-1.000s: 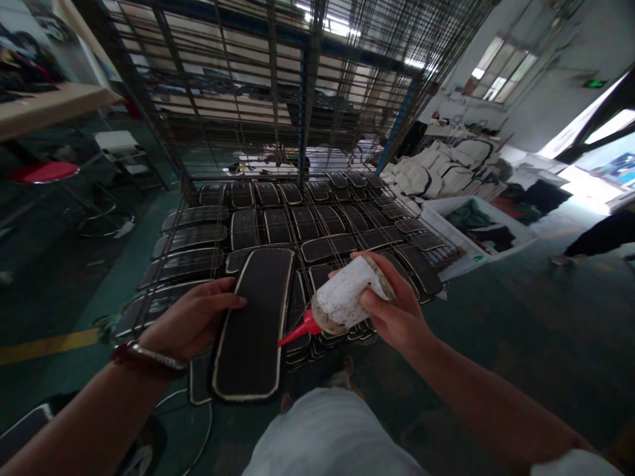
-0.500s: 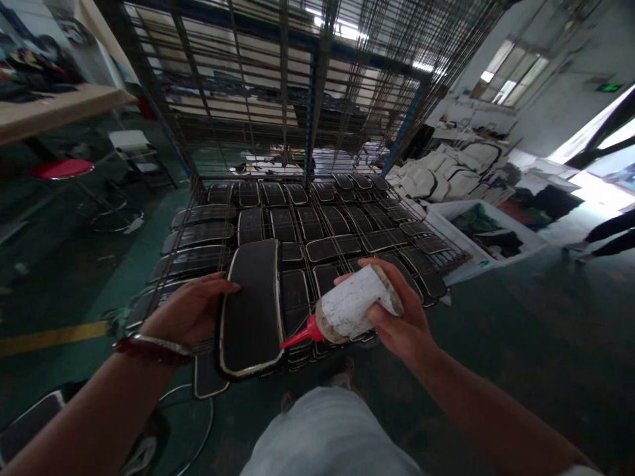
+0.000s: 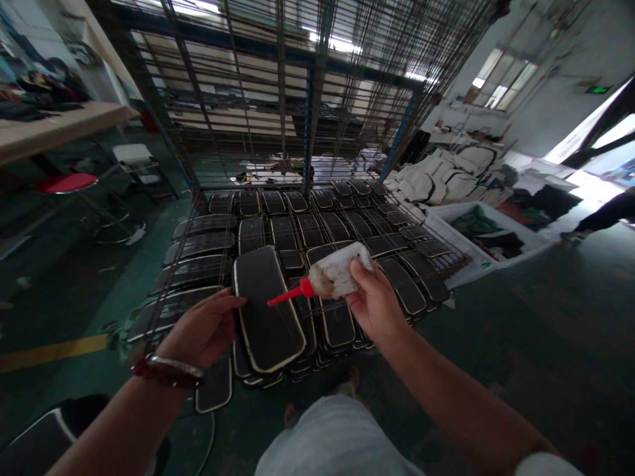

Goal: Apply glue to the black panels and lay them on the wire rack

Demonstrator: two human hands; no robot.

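My left hand grips the left edge of a dark rounded panel, its thumb lying on the top face and the other fingers hidden beneath. A pale line runs around the panel's rim. In my right hand is a whitish, stained glue bottle, tipped so that its red nozzle points left above the panel's face. Whether the tip touches the panel I cannot tell. Below and around it lie stacks of similar dark panels with pale rims.
A wire-mesh rack rises behind the panels. To the right stand a white bin holding dark cloth and a heap of white pieces. At left are a red stool, a folding chair and a table. Someone's leg shows far right.
My right hand has lifted the bottle up and left, away from the panel's lower right edge to above its face. The held panel has turned and shifted slightly right.
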